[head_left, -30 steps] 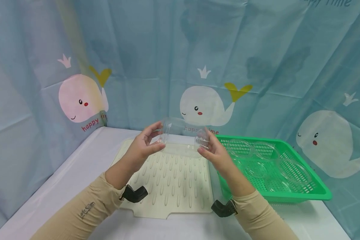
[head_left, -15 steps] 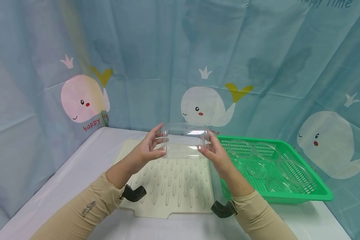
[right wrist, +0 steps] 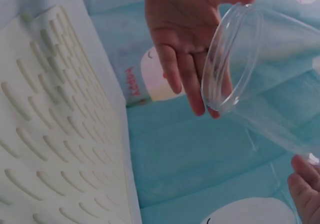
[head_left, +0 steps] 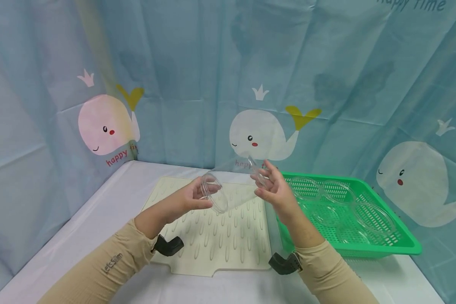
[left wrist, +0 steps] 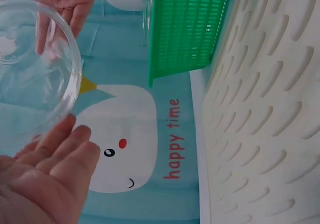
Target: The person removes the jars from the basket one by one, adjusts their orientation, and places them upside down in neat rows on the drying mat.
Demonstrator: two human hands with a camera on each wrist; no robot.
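Between my two hands a clear, wide-rimmed cylindrical jar (head_left: 236, 185) is held in the air above a cream mat (head_left: 222, 236). It lies tilted, its left rim lower and nearer me. My left hand (head_left: 188, 197) holds that end, thumb against the rim and fingers behind it. At the far right end my right hand (head_left: 278, 195) holds the jar, fingers spread along its edge. In the left wrist view the round end of the jar (left wrist: 75, 68) shows beside the left fingers. The right wrist view shows the left hand (right wrist: 187, 38) behind the ringed rim.
To the right stands a green slotted basket (head_left: 399, 242) with several clear round-rimmed containers (head_left: 374, 217) in it. The mat has raised oblong ridges and lies on a white table (head_left: 99, 202). A blue whale-print curtain (head_left: 182, 84) hangs behind and at both sides.
The jar has turned from level to slanted: its left end has come down toward me and its right end points up and away. The left hand has dropped slightly; the basket stays put.
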